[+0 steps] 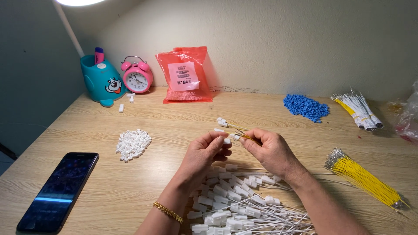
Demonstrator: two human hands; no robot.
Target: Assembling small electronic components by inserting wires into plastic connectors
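Note:
My left hand pinches a small white plastic connector between thumb and fingers. My right hand holds a few thin yellow and white wires with their tips at the connector. Two more white connectors on wires stick out above the hands. Both hands hover over a heap of finished white wires with connectors at the table's front edge. A gold bracelet is on my left wrist.
On the wooden table: pile of loose white connectors, black phone, yellow wire bundle, white and yellow wire bundle, blue pellets, red bag, pink alarm clock, teal lamp base.

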